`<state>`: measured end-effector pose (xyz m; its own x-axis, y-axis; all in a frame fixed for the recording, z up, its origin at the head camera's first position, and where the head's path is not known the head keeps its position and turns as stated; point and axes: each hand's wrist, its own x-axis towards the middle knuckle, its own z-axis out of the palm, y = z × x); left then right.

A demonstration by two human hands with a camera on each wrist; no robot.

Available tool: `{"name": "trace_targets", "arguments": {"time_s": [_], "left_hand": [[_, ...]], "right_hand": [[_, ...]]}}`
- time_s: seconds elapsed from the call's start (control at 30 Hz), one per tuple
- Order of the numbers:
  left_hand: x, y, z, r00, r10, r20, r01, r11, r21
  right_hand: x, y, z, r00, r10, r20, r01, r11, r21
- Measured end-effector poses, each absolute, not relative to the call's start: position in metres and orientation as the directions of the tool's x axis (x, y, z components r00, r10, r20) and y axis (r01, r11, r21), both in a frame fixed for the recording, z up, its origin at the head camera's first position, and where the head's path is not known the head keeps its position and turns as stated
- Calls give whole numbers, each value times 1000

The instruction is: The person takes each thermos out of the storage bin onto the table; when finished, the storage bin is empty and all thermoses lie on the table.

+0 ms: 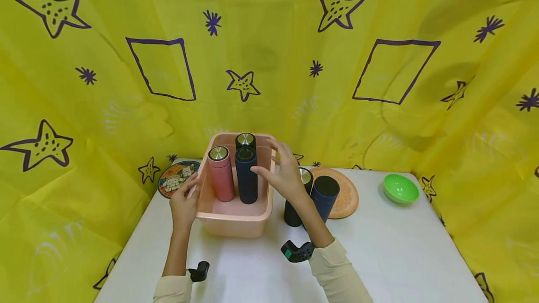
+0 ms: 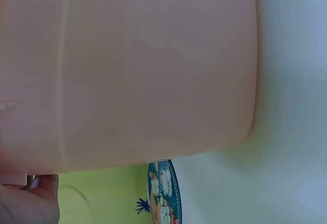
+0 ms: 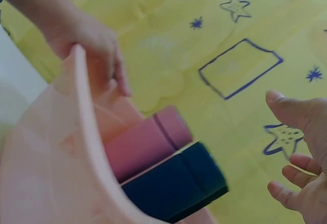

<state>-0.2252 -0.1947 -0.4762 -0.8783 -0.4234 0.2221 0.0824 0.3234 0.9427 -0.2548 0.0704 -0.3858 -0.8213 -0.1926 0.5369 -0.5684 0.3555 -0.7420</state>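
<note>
A pink plastic tub (image 1: 234, 226) stands on the table, holding a pink flask (image 1: 222, 179), a dark blue flask (image 1: 247, 181) and a black flask (image 1: 245, 140) behind it, all upright. My left hand (image 1: 184, 204) grips the tub's left rim; in the left wrist view the hand (image 2: 31, 202) curls at the rim beside the tub wall (image 2: 153, 70). Over the right rim, my right hand (image 1: 287, 174) is held with thumb and fingers spread and nothing between them. The right wrist view shows that hand (image 3: 306, 157) apart from the flasks.
Right of the tub, partly behind my right forearm, stand another black flask (image 1: 292, 212) and another blue flask (image 1: 325, 195). An orange round mat (image 1: 347, 195) lies behind them. A green bowl (image 1: 401, 188) sits far right, a patterned plate (image 1: 168, 182) at back left. A yellow curtain (image 1: 278, 120) hangs behind.
</note>
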Motion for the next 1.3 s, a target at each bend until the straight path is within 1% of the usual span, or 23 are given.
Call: {"name": "trace_targets", "arguments": {"time_s": [0.33,0.53,0.77,0.9,0.97,1.13,1.3], "left_hand": [[-225,-193,-477,-881,-434,188,44,320,946],[-224,-192,-477,-877,-446,179,32,317,948],[-226,-190,-476,-883,-430,187,45,320,946],[-226,-190,-475,-878,-436,197,44,335,941],[-225,-190,-475,-876,-438,203,47,341,939],[-225,-192,-475,-873,-438,215,57,346,937],[-224,-192,-474,-876,-432,213,62,338,939]], "right_hand": [[-262,56,-407,-857,-226,464,-515,328,-792],[-267,51,-411,-884,-218,413,-465,340,-817],[-275,51,-414,-895,-206,395,-445,352,-823],[-281,50,-418,-902,-207,378,-428,338,-838],[-283,49,-419,-908,-209,362,-413,309,-857],[-289,45,-424,-924,-223,310,-352,183,-918],[-292,41,-426,-931,-230,283,-321,149,-935]]}}
